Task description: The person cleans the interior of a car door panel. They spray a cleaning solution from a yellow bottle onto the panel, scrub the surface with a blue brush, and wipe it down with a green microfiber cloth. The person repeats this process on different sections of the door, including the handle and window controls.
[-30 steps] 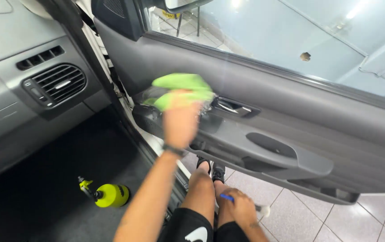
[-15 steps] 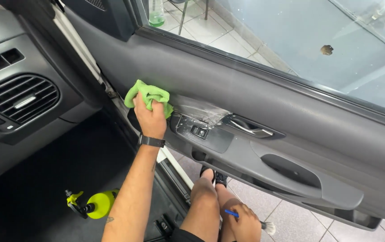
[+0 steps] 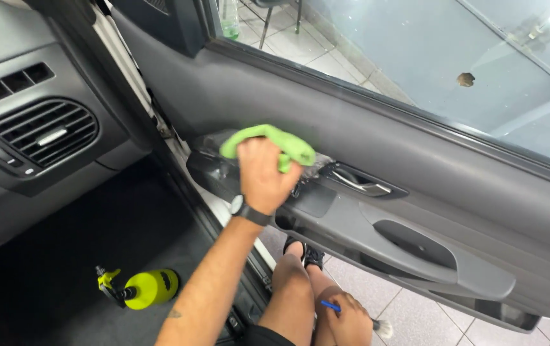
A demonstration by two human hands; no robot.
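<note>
We hold a green cloth (image 3: 274,142) in our left hand (image 3: 262,174), and it sits on the grey car door (image 3: 377,147), right on the dark switch part near the front of the armrest, just beside the shiny door handle (image 3: 359,182). The cloth looks soft and light, and it bunches up and folds over our fingers, so we think it bends any way we push it. It will not break. The best place to take hold of it is the middle, with a good bunch of it under the palm, so the loose ends do not flap or slip away. Our left hand is closed over the cloth and presses it flat on the door. The left arm reaches up and forward from the bottom of the view, a bit bent, with a black watch (image 3: 248,209) on the wrist. Our right hand (image 3: 350,320) rests low on our knee and is closed round a small brush (image 3: 380,327) with a blue handle and pale soft hairs, which point at the tiled floor (image 3: 416,314). A yellow spray bottle (image 3: 147,288) lies on the dark car mat (image 3: 51,269), well apart from both hands.
</note>
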